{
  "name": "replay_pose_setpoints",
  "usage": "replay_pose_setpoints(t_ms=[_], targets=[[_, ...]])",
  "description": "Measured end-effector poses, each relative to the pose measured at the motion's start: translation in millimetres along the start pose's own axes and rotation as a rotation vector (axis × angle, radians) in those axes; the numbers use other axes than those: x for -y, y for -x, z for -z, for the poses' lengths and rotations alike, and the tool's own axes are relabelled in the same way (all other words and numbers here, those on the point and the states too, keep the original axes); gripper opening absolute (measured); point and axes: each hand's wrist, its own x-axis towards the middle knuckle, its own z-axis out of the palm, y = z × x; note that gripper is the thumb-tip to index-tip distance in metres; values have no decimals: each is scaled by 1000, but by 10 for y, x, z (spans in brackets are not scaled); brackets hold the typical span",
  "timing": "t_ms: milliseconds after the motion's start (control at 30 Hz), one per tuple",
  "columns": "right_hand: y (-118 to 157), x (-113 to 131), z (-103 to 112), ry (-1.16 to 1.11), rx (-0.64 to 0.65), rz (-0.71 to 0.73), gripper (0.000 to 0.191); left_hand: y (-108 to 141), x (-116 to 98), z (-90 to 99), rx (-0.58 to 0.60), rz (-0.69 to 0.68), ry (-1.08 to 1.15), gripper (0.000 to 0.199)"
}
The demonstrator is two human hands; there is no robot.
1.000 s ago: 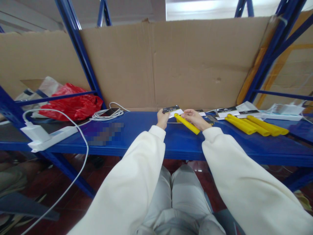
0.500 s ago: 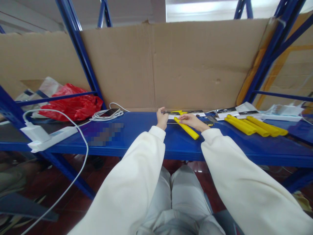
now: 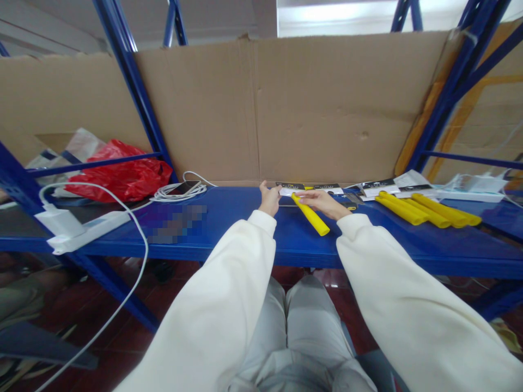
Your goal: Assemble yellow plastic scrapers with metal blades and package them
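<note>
A yellow tube [image 3: 312,218] slants down to the right over the blue shelf, its upper end pinched in my right hand [image 3: 321,201]. Just left of it, my left hand [image 3: 270,198] has its fingers closed at the edge of a black and white card packet [image 3: 289,189]. Another black and white packet [image 3: 330,188] lies behind my right hand. Bits of yellow show between the packets. On the right lie several yellow tubes [image 3: 402,208] side by side, in front of more packets [image 3: 379,188].
The blue shelf [image 3: 229,218] has a cardboard sheet [image 3: 196,109] behind it. A coiled white cable [image 3: 175,191], a dark phone, a red plastic bag [image 3: 122,171] and a white power strip [image 3: 98,227] are at the left. Another power strip [image 3: 469,196] sits far right.
The held yellow tube's lower end has swung slightly left and toward me. More of the packet by my left hand shows, and that hand has shifted slightly left.
</note>
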Motion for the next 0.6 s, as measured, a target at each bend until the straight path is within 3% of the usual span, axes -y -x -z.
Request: replay_pose_setpoints(t_ms=[67,200,400,500,600], targets=[[-30,-17,1,-15,-51,-3,27,90,-66,-40,-29,112,69,86],[-72,-16,-10,-55,-151,8,24,237,-127,-96,122,144,104,91],[-103,-32,20,-58,-294,2,26,350,-86,-80,356,193,-6,115],[-123,-65,59,-61,-336,5,26,370,-78,-54,473,188,-95,103],[-136,-90,87,-63,-348,16,25,378,-98,-36,545,186,-158,72]])
